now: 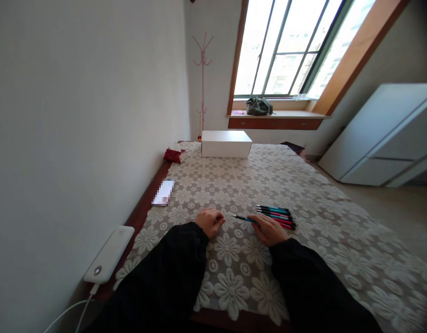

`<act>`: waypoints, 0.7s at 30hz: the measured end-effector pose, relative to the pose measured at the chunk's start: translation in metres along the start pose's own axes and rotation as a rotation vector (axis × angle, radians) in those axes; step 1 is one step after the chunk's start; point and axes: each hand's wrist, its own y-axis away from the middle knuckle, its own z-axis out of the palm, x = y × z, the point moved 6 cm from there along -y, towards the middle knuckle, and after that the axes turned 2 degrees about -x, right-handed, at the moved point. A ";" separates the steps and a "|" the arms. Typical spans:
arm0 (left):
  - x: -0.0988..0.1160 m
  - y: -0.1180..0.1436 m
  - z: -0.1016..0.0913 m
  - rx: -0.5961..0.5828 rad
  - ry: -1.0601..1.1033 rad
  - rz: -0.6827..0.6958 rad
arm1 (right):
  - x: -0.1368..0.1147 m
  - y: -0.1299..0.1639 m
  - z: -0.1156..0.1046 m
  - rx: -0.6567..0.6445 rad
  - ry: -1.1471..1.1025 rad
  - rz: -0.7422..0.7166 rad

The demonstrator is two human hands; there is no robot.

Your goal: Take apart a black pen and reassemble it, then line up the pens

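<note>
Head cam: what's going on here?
A person in black sleeves sits at a table covered with a floral lace cloth. The right hand holds a teal pen, tip pointing left, beside a row of teal and pink pens lying on the cloth. The left hand rests loosely curled on the cloth, holding nothing. A white box stands at the far end.

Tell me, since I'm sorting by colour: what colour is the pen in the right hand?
Teal pen, held by the right hand; head view.
</note>
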 end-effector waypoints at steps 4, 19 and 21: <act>0.000 -0.001 0.002 -0.037 0.003 -0.007 | 0.020 0.022 -0.007 -0.008 0.126 -0.011; 0.047 0.011 0.007 -0.063 0.177 0.320 | 0.073 0.057 -0.014 0.028 0.303 0.007; 0.072 0.021 0.009 -0.074 0.291 0.354 | 0.078 0.055 -0.013 0.020 0.315 0.022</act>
